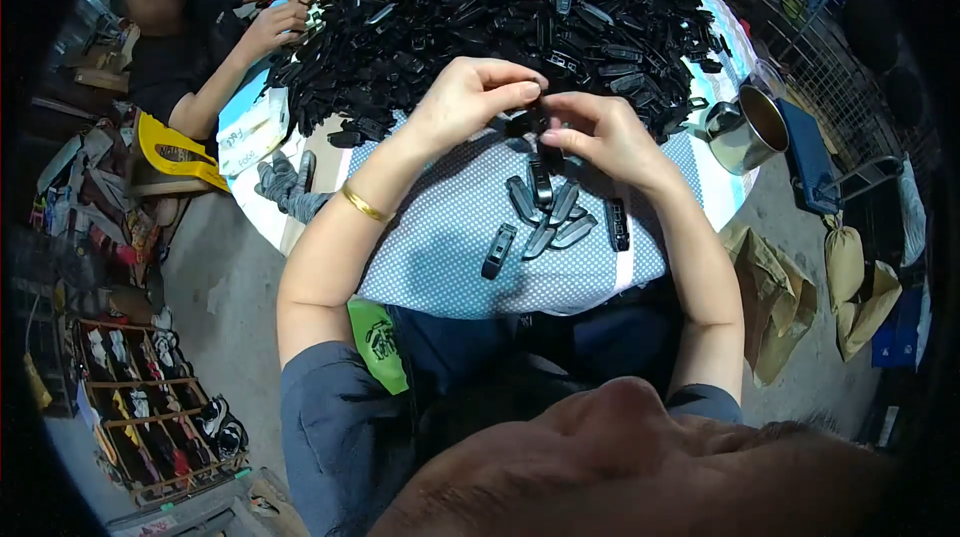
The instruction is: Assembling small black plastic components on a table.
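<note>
Black part (530,123) is sitting pinched between the fingertips of the left hand (462,109) and right hand (612,142), beyond loose pieces (541,235) from the cloth's (420,262) near edge — fingers hiding its long axis, neither hand being clearly nearer.

I find my table (713,199) round-edged, its covering pale with light-blue bands. A dotted cloth (430,262) lies over the near edge at 6 o'clock. A heap of black plastic parts (480,22) spreads from 10 through 12 to 2 o'clock. On the cloth, at 5 o'clock, I note a loose cluster of elongated casings (540,237). Metal mug (738,142): 3 o'clock. White packet (250,132): 9 o'clock. Grey gloves (288,192): 8 o'clock, crumpled.
</note>
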{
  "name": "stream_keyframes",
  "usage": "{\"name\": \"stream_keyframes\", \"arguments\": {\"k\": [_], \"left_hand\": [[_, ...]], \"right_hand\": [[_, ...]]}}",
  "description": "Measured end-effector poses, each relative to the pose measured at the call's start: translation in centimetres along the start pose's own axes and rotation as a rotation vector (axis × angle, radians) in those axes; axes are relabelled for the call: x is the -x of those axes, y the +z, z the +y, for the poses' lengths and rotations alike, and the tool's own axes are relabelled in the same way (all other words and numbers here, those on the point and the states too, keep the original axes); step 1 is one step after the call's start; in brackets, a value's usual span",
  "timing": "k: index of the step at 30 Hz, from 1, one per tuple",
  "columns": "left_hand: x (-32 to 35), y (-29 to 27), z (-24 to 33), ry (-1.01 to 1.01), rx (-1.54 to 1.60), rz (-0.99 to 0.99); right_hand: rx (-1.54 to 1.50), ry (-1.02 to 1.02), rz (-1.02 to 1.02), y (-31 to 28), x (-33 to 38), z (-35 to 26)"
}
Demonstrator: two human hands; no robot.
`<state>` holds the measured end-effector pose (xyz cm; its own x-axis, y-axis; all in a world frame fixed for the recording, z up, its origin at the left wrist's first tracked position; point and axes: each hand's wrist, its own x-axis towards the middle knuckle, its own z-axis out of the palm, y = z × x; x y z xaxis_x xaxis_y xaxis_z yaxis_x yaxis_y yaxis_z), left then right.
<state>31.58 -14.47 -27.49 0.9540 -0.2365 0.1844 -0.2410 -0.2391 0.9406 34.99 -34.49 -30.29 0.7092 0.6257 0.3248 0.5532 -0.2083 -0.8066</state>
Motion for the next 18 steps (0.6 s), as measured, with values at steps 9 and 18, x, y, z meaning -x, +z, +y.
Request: {"name": "stream_keyframes", "arguments": {"k": [9, 18], "left_hand": [[0.4, 0.0, -0.9, -0.282, -0.355, -0.625], [0.1, 1.9, -3.5, -0.225, 0.191, -0.099]], "right_hand": [[0.618, -0.153, -0.028, 0.6, 0.2, 0.6], [0.297, -0.166, 0.241, 1.6, -0.4, 0.6]]}}
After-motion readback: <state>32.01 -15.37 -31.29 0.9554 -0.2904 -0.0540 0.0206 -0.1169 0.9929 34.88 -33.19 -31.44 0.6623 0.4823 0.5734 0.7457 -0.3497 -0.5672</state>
